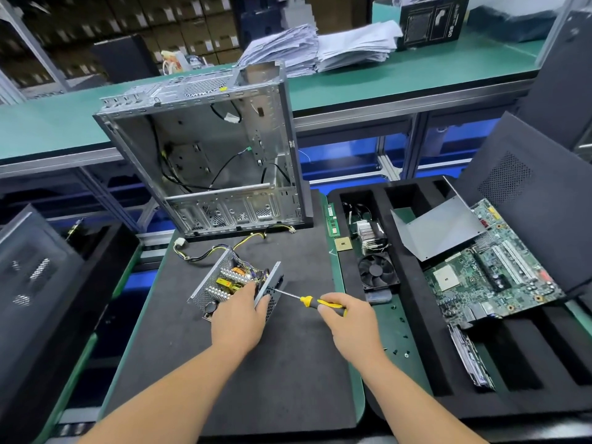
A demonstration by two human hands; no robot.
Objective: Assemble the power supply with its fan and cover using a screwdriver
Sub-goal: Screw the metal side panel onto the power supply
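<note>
On the black mat (288, 363) at the middle of the desk, my left hand (238, 318) grips the open power supply (230, 280) by its near side, steadying it, while my right hand (347, 318) is curled round the yellow handle of the screwdriver (307, 300), its tip set against the perforated side panel. I judge this a side-screw step, with fan and cover not yet fitted. Next I need the blade kept square to the screw and the housing held firm. The foam tray (413, 315) to the right holds the fan (378, 271) in one slot, a heatsink (371, 233) above it, and the bent grey cover (439, 229) lying over a motherboard (493, 270). Loose screws (400, 349) lie just beside the tray.
</note>
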